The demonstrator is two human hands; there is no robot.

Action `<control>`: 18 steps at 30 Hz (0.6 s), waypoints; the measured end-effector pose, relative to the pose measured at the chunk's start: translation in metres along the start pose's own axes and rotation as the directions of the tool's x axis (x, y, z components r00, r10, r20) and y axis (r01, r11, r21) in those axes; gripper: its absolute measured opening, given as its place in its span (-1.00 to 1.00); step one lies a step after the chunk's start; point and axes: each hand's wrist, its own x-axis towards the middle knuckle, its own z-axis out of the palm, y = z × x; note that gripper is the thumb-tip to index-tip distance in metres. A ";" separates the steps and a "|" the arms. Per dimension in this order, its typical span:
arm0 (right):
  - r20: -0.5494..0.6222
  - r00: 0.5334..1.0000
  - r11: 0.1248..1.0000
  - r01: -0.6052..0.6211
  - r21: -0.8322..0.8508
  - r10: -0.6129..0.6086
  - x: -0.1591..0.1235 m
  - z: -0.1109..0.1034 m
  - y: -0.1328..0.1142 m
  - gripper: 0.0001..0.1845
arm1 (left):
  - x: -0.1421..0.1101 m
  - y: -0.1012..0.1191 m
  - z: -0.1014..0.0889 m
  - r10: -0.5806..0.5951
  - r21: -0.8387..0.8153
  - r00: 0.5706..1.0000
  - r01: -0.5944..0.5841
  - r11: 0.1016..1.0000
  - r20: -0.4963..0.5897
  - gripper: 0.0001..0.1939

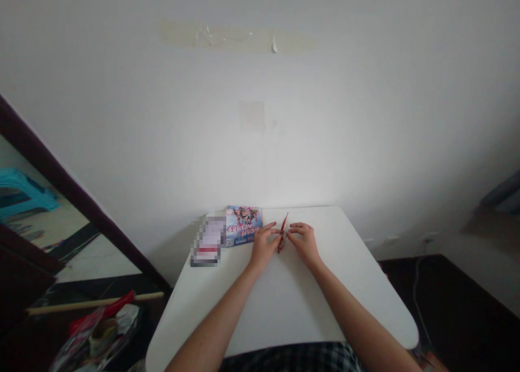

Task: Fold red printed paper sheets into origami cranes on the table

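A small red folded paper piece (283,232) stands upright over the white table (284,301), near its far edge. My left hand (265,244) pinches it from the left with closed fingers. My right hand (302,240) pinches it from the right, fingers curled on the same piece. Both forearms reach forward across the table. Just left of my left hand lies a colourful printed packet (242,225), flat against the wall side of the table.
A blurred-out card or packet (208,241) lies at the table's far left corner. The white wall (260,117) rises right behind the table. Down to the left, a wooden stick (93,304) and red and clear bags (97,328) lie on the dark floor.
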 end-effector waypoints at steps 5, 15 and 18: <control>-0.021 1.000 1.000 0.019 -0.007 -0.019 -0.002 0.000 -0.004 -0.81 | -0.003 0.004 -0.001 0.003 0.020 0.998 -0.002 1.000 -0.060 -0.77; 0.027 0.996 0.996 0.088 -0.024 -0.087 -0.005 -0.002 -0.012 -0.84 | -0.002 0.009 -0.007 0.046 0.128 0.999 -0.045 0.991 -0.004 -0.90; 0.047 0.993 0.994 0.105 -0.026 -0.104 -0.005 -0.003 -0.012 -0.84 | -0.001 0.007 -0.008 0.033 0.109 0.999 -0.032 0.993 -0.011 -0.90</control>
